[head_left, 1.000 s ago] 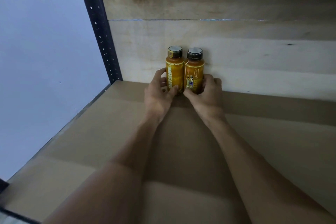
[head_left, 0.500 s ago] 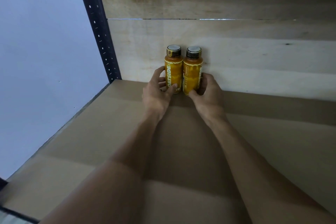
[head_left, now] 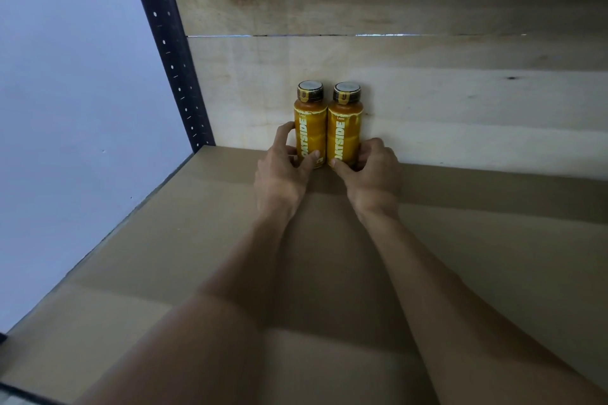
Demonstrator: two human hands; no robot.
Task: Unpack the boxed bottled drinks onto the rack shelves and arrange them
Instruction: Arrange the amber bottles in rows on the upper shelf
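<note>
Right bottle turned label-forward (right hand grips it), left hand grips left bottle.

Two yellow bottles, two hands, one shelf.

left bottle: "OATSIDE", vertical white letters | right bottle: "OATSIDE", vertical, small "Latte" above it
</note>
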